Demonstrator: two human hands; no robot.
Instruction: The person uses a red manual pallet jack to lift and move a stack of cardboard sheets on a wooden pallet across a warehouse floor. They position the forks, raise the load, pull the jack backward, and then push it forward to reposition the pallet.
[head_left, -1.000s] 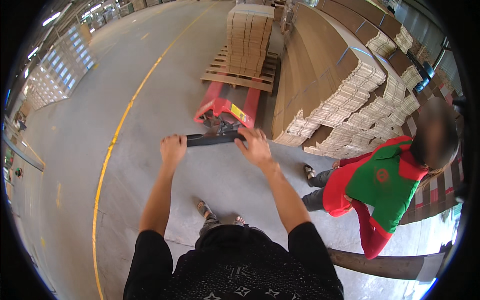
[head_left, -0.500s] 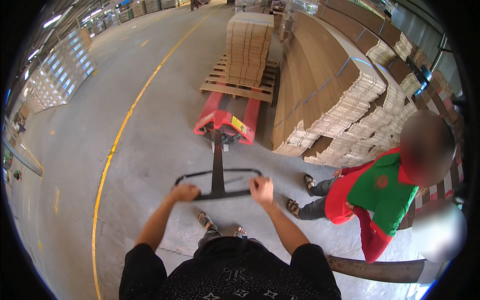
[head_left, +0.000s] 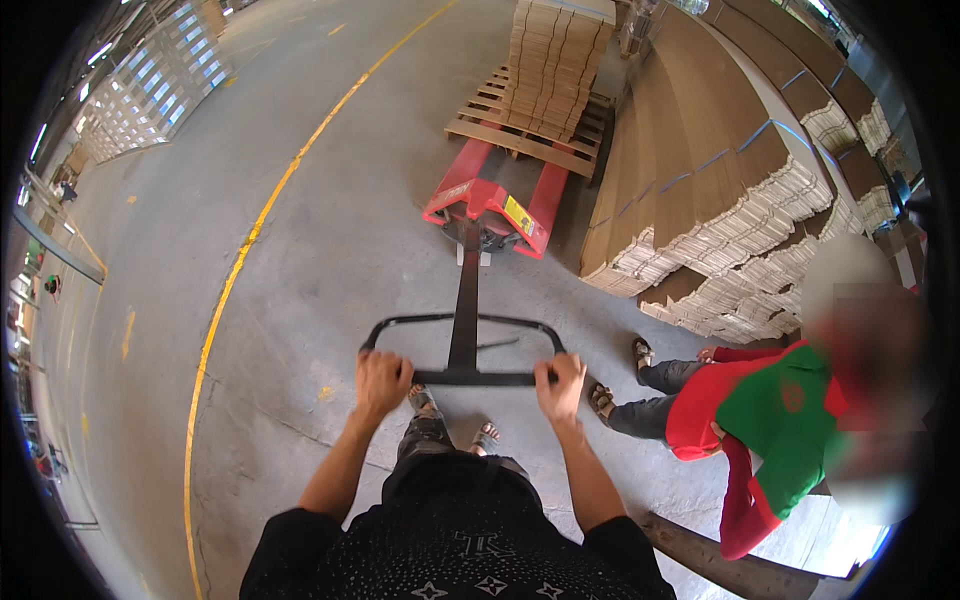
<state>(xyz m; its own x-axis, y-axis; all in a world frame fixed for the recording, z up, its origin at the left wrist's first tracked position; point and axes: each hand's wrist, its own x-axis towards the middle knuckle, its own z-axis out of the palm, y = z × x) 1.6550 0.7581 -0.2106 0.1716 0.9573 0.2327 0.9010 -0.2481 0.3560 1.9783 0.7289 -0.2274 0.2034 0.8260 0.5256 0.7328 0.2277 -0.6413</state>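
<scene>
The head-worn fisheye looks down and forward from close above.

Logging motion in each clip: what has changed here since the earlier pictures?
The black handle has swung down and back toward the person's body; the left grip and right grip came with it, neither letting go. The cardboard stack stays on the wooden pallet, with the red pallet truck still reaching under it.

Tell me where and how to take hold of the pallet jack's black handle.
Probably best by the near crossbar, from the person's side, hands over the top, one toward each end. The bar runs crosswise in front of the body, and the stem meets it near the middle, leaving room either side. The left hand and right hand hold it that way.
</scene>
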